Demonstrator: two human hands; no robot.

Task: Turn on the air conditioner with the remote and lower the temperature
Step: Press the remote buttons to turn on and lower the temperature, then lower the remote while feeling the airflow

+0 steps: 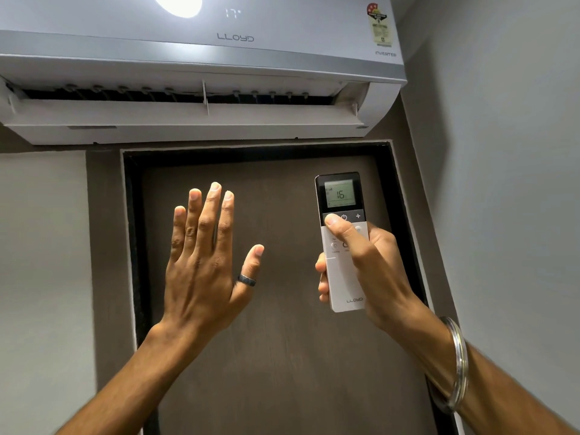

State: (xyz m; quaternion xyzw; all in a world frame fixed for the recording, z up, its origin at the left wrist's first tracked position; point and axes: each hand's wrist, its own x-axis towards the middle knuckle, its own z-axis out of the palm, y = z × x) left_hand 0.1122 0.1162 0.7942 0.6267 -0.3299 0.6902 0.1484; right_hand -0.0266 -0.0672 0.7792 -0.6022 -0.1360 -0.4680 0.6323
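Observation:
A white wall-mounted air conditioner (201, 67) fills the top of the view, its flap open and its front panel showing 17. My right hand (367, 265) holds a white and black remote (342, 243) upright, pointing at the unit. The remote's screen reads 16. My thumb rests on the button left of the power button, beside the plus button. My left hand (204, 262) is raised flat below the unit's outlet, fingers spread, holding nothing, a dark ring on its thumb.
A dark brown door (282, 356) in a black frame stands straight ahead below the unit. Grey walls lie to the left and right. A bright light reflection sits on the unit's top. A metal bangle (455, 362) circles my right wrist.

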